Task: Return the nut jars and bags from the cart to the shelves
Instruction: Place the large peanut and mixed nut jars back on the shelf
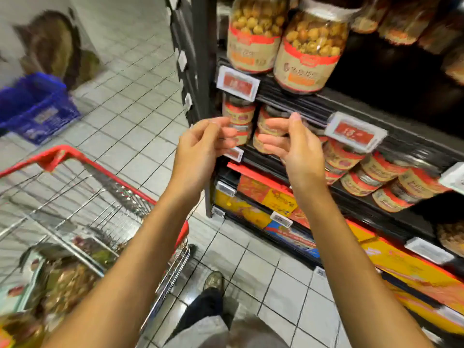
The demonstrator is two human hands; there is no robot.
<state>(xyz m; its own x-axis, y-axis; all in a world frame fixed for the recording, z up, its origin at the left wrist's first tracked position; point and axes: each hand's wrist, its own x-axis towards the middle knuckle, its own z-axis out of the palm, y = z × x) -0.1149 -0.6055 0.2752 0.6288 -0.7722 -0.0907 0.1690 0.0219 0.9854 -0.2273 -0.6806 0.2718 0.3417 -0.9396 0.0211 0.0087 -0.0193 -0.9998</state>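
Jars of tan round nuts (311, 49), clear plastic with kraft-and-red labels, upright on black shelf (288, 96) at 1 o'clock. Left hand (200, 149), right hand (300, 151) raised centre, fingers (294, 123) loosely spread, empty. Blurred nut bags (67, 280) in red-rimmed wire cart (62, 153) at 8 o'clock.

Cart rim (75, 153) red; basket (37, 109) blue; jar labels (305, 71) tan-red.

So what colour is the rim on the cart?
Red. The cart rim shows best in the head view, lower left.
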